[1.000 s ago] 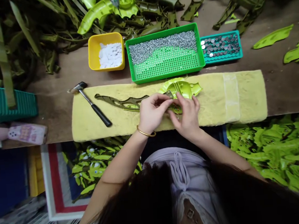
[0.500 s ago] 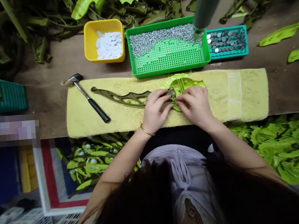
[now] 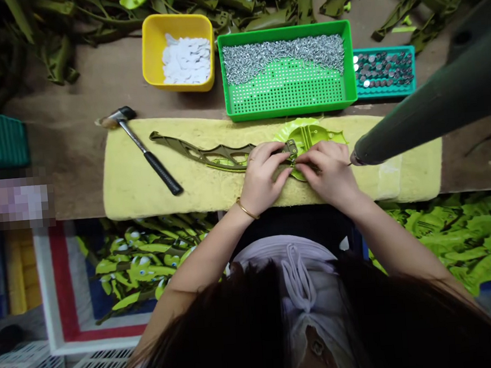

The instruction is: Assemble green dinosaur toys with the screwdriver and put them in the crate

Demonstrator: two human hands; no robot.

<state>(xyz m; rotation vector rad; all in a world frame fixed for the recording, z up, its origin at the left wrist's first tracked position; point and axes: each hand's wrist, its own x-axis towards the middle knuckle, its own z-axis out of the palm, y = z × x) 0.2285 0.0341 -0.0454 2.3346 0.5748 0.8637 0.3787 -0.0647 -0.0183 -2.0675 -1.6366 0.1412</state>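
Note:
My left hand and my right hand meet over a bright green plastic shell lying on a yellow towel. Both hands have their fingers curled and pinched at a small olive hinge piece where a long dark olive cut-out arm joins the shell. The lower part of the shell is hidden under my fingers. A gold bangle sits on my left wrist.
A hammer lies on the towel's left end. Behind the towel stand a yellow tub of white pieces, a green tray of screws and a teal tray of metal discs. A dark hanging tool points in from the right. Green plastic parts pile up around.
The dark hanging tool has swung from the upper middle to the right, its tip now close to my right hand. My hands stay pinched on the hinge; the view shifted slightly.

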